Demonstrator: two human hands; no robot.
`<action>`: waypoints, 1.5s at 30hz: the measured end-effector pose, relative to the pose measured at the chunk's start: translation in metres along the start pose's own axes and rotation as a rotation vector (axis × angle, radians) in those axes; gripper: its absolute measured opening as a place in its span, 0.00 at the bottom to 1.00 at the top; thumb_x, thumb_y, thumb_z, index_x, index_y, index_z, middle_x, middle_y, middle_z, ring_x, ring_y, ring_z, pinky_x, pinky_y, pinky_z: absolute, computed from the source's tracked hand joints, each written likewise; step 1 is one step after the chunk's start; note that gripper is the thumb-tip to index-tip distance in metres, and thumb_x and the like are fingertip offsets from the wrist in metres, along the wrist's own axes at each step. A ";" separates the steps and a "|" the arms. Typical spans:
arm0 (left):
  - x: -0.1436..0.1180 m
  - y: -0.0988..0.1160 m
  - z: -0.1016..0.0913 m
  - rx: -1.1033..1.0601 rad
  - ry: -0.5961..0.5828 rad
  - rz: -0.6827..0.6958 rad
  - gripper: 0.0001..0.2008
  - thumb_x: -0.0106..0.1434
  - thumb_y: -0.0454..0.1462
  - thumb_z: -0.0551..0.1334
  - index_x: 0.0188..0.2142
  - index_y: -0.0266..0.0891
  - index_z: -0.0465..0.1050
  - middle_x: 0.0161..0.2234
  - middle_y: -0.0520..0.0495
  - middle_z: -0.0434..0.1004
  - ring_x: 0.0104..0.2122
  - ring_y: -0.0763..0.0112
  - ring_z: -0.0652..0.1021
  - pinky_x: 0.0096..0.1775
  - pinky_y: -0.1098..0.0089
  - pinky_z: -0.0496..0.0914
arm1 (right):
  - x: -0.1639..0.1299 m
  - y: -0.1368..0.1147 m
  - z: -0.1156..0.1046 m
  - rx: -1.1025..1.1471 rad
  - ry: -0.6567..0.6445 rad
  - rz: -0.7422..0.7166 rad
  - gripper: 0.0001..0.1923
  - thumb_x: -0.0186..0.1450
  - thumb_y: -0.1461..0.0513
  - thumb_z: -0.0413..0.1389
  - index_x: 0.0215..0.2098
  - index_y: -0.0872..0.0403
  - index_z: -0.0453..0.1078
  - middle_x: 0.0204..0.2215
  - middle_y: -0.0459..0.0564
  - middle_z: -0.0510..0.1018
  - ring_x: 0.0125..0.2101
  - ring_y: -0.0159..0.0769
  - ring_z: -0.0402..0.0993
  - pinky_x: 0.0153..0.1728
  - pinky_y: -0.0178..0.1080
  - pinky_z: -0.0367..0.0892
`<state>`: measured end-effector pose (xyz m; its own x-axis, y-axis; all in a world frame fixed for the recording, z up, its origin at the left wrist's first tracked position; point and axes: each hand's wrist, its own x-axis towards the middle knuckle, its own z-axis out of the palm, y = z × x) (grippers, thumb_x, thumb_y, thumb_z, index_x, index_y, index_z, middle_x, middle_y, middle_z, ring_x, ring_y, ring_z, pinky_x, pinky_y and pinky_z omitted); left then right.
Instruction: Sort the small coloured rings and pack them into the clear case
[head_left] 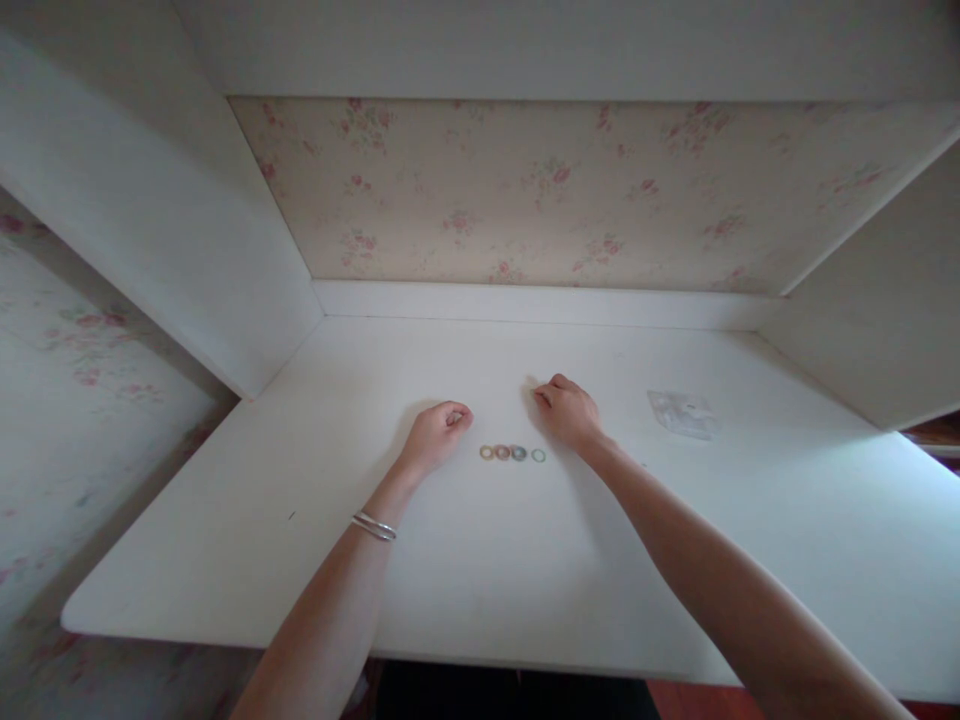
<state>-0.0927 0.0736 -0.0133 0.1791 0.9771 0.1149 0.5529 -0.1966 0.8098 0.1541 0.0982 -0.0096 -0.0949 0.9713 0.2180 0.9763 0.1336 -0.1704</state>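
Four small rings [511, 453] in a row between front and back edges of the desk [457, 580], left hand [435, 437] beside them, right hand [568, 410] nearer the back edge, both with fingertips together, anything held unclear

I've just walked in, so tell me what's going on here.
A person's bare left hand and bare right hand, fingers curled, flank a row of four small flat rings, yellowish, coppery, grey and pale green, on a white desk. The pale green one sits slightly apart. Neither hand touches the rings; whether either holds anything is unclear. A clear plastic bag lies to the right of both.
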 end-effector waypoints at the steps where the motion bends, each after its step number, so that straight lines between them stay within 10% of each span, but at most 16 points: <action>1: 0.000 0.000 0.000 0.000 -0.002 -0.002 0.16 0.61 0.45 0.55 0.36 0.38 0.74 0.23 0.53 0.70 0.22 0.75 0.67 0.26 0.74 0.59 | 0.000 0.000 0.000 -0.001 0.012 -0.006 0.16 0.66 0.59 0.45 0.36 0.51 0.76 0.36 0.51 0.73 0.35 0.36 0.69 0.33 0.36 0.58; 10: -0.001 0.002 -0.001 0.015 0.001 -0.006 0.15 0.61 0.46 0.55 0.36 0.38 0.74 0.21 0.54 0.66 0.21 0.75 0.66 0.25 0.74 0.57 | -0.029 0.002 -0.006 0.313 0.255 0.014 0.14 0.65 0.57 0.49 0.37 0.52 0.76 0.32 0.49 0.73 0.29 0.31 0.69 0.31 0.34 0.60; 18: -0.002 0.003 -0.002 0.050 -0.010 0.016 0.15 0.61 0.46 0.55 0.36 0.38 0.74 0.19 0.56 0.59 0.20 0.76 0.63 0.23 0.74 0.54 | -0.097 -0.007 -0.011 0.492 0.147 -0.100 0.13 0.65 0.58 0.49 0.36 0.51 0.76 0.30 0.48 0.72 0.29 0.30 0.69 0.34 0.33 0.63; 28: -0.006 0.007 0.002 0.139 0.006 0.019 0.15 0.61 0.46 0.55 0.35 0.38 0.74 0.17 0.57 0.58 0.19 0.76 0.62 0.22 0.74 0.54 | -0.098 -0.005 -0.013 0.401 0.126 -0.210 0.12 0.64 0.60 0.49 0.34 0.49 0.76 0.28 0.47 0.73 0.28 0.30 0.68 0.34 0.33 0.62; 37: 0.012 0.013 0.010 0.189 -0.083 0.000 0.16 0.61 0.46 0.54 0.36 0.39 0.74 0.25 0.52 0.73 0.25 0.73 0.71 0.28 0.74 0.63 | -0.073 0.025 -0.010 0.661 0.256 0.337 0.15 0.61 0.54 0.50 0.32 0.52 0.77 0.26 0.47 0.76 0.26 0.32 0.69 0.30 0.34 0.62; 45: 0.058 0.052 0.056 0.534 -0.211 0.223 0.14 0.62 0.44 0.54 0.42 0.47 0.74 0.37 0.47 0.79 0.36 0.64 0.77 0.38 0.69 0.67 | -0.071 0.029 -0.006 0.690 0.223 0.362 0.17 0.59 0.52 0.50 0.33 0.52 0.77 0.25 0.48 0.77 0.25 0.33 0.69 0.30 0.35 0.62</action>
<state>-0.0076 0.1150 0.0032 0.4641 0.8814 0.0881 0.8049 -0.4612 0.3734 0.1901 0.0325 -0.0246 0.3165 0.9251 0.2100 0.5922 -0.0198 -0.8055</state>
